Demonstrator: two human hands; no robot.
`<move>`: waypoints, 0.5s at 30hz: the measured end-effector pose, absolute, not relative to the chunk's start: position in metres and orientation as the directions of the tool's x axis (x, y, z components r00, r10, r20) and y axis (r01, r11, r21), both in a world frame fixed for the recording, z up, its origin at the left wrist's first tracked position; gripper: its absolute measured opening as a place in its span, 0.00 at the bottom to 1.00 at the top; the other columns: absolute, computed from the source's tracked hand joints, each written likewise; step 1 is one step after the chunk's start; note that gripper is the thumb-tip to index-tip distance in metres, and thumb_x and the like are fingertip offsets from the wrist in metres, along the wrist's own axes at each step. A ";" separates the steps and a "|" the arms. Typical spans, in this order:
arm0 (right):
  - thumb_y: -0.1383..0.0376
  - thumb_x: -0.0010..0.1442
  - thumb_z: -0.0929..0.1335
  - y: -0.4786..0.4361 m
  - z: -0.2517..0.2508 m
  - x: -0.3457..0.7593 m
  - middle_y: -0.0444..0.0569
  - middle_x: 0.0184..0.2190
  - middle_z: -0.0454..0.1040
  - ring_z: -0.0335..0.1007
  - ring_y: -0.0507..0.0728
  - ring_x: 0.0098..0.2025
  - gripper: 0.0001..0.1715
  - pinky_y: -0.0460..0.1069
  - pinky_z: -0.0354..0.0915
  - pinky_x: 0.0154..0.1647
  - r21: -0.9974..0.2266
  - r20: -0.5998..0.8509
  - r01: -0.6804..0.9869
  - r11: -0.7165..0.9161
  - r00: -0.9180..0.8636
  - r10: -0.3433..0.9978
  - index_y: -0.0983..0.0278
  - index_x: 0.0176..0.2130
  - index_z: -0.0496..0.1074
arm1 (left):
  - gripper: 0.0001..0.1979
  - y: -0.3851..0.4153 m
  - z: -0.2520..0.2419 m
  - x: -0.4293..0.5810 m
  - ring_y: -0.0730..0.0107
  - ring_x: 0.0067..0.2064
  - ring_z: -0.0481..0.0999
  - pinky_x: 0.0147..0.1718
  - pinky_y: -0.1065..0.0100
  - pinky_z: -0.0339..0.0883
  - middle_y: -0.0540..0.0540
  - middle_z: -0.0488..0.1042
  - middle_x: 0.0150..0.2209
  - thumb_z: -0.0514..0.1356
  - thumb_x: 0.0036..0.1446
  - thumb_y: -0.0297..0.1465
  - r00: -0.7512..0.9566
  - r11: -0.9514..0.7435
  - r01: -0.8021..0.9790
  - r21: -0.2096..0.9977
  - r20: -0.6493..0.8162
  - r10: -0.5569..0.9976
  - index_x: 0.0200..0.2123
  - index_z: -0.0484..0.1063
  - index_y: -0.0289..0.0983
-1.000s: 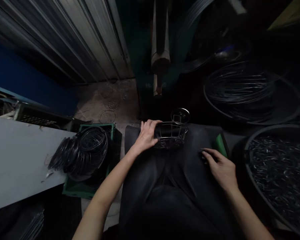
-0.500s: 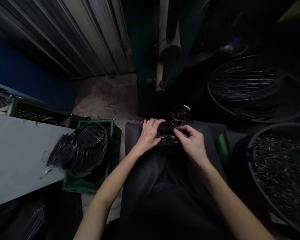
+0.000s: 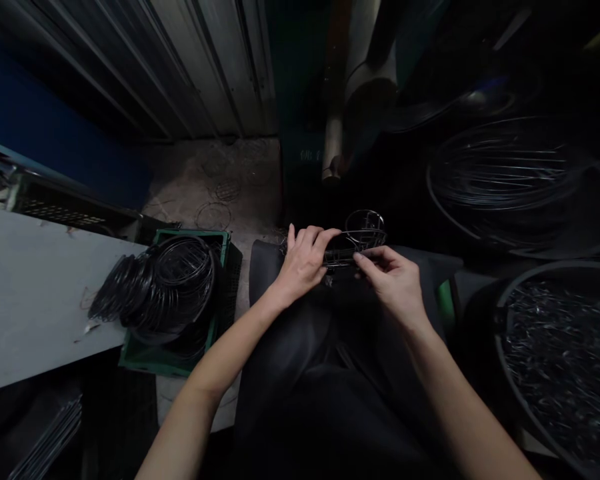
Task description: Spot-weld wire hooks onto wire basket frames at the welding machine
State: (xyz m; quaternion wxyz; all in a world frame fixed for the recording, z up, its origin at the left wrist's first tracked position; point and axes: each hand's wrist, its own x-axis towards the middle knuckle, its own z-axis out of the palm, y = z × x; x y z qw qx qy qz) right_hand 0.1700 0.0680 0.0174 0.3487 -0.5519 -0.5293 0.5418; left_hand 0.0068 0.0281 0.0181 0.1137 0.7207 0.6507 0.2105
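Note:
A round metal wire frame (image 3: 343, 255) is held low in front of me, above the dark cloth over my lap. My left hand (image 3: 305, 261) grips its left side, fingers over the upper wire and thumb below. At its right side my right hand (image 3: 394, 275) is closed in a pinch, thumb against the forefinger, touching the lower wires. Whatever small piece it may pinch is hidden. Just beyond the frame a wire ring with cross wires (image 3: 365, 220) stands up; I cannot tell whether it is joined to the frame.
To the left, a green crate (image 3: 153, 365) holds stacked round wire grids (image 3: 180, 267), some leaning onto a pale tabletop (image 3: 35, 293). At right stand a tub of small metal pieces (image 3: 565, 353) and coiled wire (image 3: 510, 167). A machine cylinder (image 3: 373, 80) hangs ahead.
The wire frame has tilted, and the ring beyond it shows at a different angle. My right hand has shifted slightly right. The whole view has turned a little.

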 end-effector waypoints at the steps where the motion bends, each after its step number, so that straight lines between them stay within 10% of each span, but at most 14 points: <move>1: 0.54 0.46 0.73 0.069 0.017 0.170 0.43 0.18 0.69 0.64 0.48 0.19 0.19 0.42 0.59 0.18 -0.959 -0.233 0.196 -0.203 -0.140 0.962 0.67 0.29 0.72 | 0.28 0.028 0.018 0.007 0.62 0.52 0.63 0.61 0.43 0.42 0.44 0.63 0.49 0.54 0.50 0.22 0.069 -0.134 0.893 0.429 0.163 0.984 0.55 0.54 0.39; 15: 0.53 0.51 0.70 0.078 0.003 0.147 0.47 0.29 0.74 0.68 0.52 0.28 0.18 0.47 0.66 0.32 -0.976 -0.028 0.217 0.007 -0.158 0.987 0.65 0.35 0.73 | 0.30 0.035 0.016 -0.003 0.61 0.51 0.64 0.61 0.41 0.42 0.45 0.63 0.48 0.55 0.46 0.20 0.018 -0.135 0.891 0.433 0.265 0.964 0.54 0.55 0.41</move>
